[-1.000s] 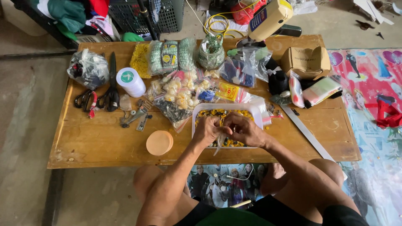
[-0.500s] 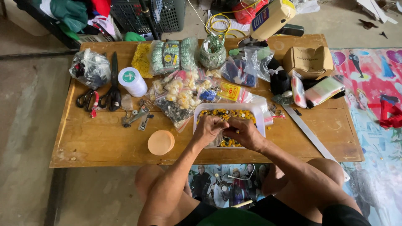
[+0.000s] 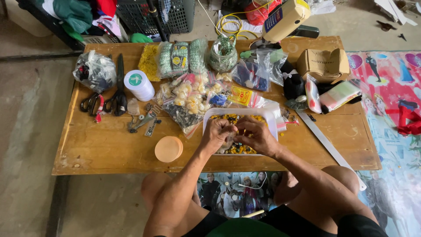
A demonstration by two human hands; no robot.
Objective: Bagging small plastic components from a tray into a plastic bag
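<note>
Fingers point(image 3: 231, 133) bunched over tray point(image 3: 272, 118), held item hidden

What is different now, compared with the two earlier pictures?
Very little. Both hands stayed over the white tray of small yellow and dark pieces. The left hand and right hand sit slightly closer together, fingertips meeting over a tiny piece too small to identify. Nothing was visibly picked up or let go. The orange lid, scissors and bags kept their places on the wooden table.

Bare arms and knees, no sleeves; dark shorts over a green garment.
</note>
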